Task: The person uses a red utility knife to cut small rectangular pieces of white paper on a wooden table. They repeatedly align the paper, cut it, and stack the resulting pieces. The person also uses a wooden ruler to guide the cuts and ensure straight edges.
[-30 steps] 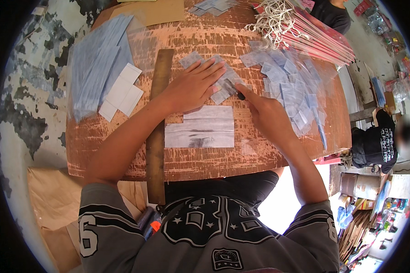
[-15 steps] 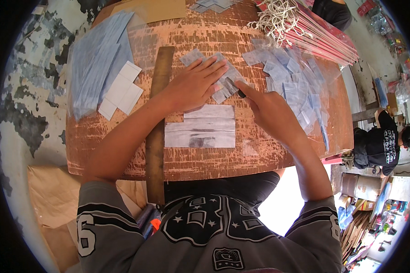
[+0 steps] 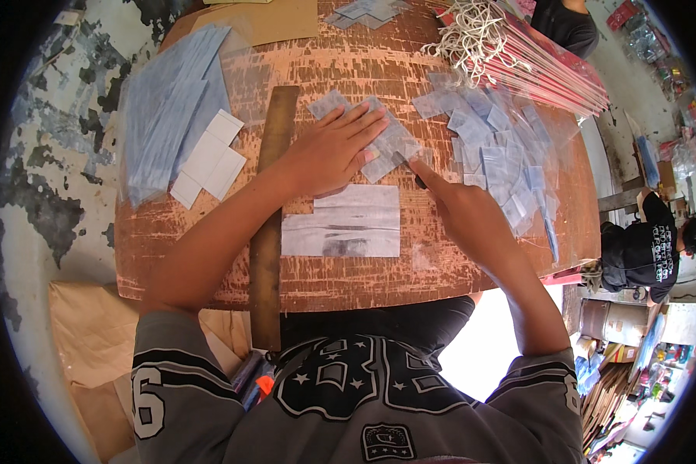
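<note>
My left hand lies flat with its fingers stretched over clear grey-blue plastic film, pressing it on the worn wooden table. At the film's lower right corner my right hand is closed round a small dark cutter knife, forefinger extended along it. Its tip is close to the film's edge; the fingers hide most of it. Just below my left hand lies a white paper sheet with dark smudges. A long flat wooden strip runs under my left forearm and juts past the table's near edge.
Long blue film strips and white paper pieces lie on the left. Cut film pieces are heaped on the right. White strings and pinkish rods fill the far right corner. Another person is farther off right.
My right hand has drawn the knife toward me and slightly right, down to the film's lower corner. My left hand stays flat on the film. The whole view has shifted slightly.
</note>
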A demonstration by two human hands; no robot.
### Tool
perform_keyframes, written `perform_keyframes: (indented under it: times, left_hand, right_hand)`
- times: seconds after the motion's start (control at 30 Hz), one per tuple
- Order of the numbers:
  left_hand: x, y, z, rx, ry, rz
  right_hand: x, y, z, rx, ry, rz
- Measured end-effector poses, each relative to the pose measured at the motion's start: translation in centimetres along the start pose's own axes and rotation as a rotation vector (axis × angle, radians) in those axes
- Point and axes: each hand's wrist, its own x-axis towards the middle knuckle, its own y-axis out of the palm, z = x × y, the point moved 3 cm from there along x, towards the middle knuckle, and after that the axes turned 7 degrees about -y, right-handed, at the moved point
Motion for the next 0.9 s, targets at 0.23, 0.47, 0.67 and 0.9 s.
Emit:
perform_keyframes:
  times: [0.23, 0.47, 0.67, 0.9]
  left_hand:
    - [0.1, 0.0, -0.3, 0.011, -0.003, 0.001]
    - [0.0, -0.1, -0.2, -0.022, 0.008, -0.023]
    - [0.1, -0.2, -0.3, -0.046, 0.004, -0.019]
    - [-0.2, -0.3, -0.3, -0.045, 0.006, -0.037]
  right_hand:
    - [-2.4, -0.5, -0.4, -0.037, 0.034, 0.019]
    - [-2.3, -2.0, -0.6, 0.136, 0.105, -0.151]
    - [0.1, 0.9, -0.5, 0.223, 0.013, -0.258]
    - [1.2, 1.4, -0.3, 0.215, 0.039, -0.205]
